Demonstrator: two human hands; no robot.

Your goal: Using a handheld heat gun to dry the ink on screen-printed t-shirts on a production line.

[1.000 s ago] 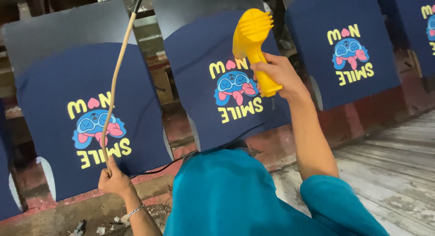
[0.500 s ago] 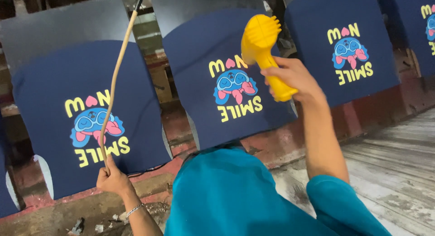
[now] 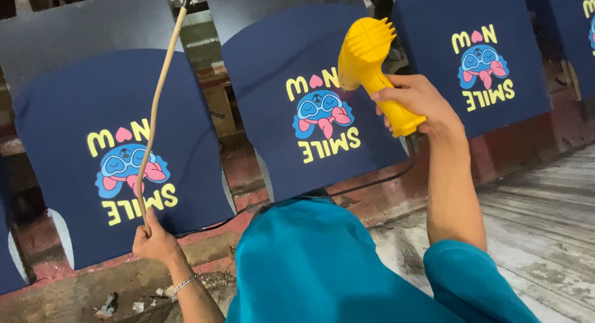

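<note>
The right hand (image 3: 416, 103) grips a yellow dryer (image 3: 374, 66); the left hand (image 3: 154, 241) clasps a stick (image 3: 160, 93). Best aim squarely at the print (image 3: 323, 115) ahead.

Behind the printed pieces stand flat dark grey boards (image 3: 80, 31), leaning upright in a row. Below them runs a long worn ledge painted dull red (image 3: 372, 202), chipped and stained along its edge. To the right lies a floor of pale, weathered wooden planks (image 3: 545, 211), streaked with grey. At lower left, small scraps of crumpled litter (image 3: 108, 305) lie on the dusty ground. A teal cloth garment (image 3: 322, 267) fills the lower middle.
</note>
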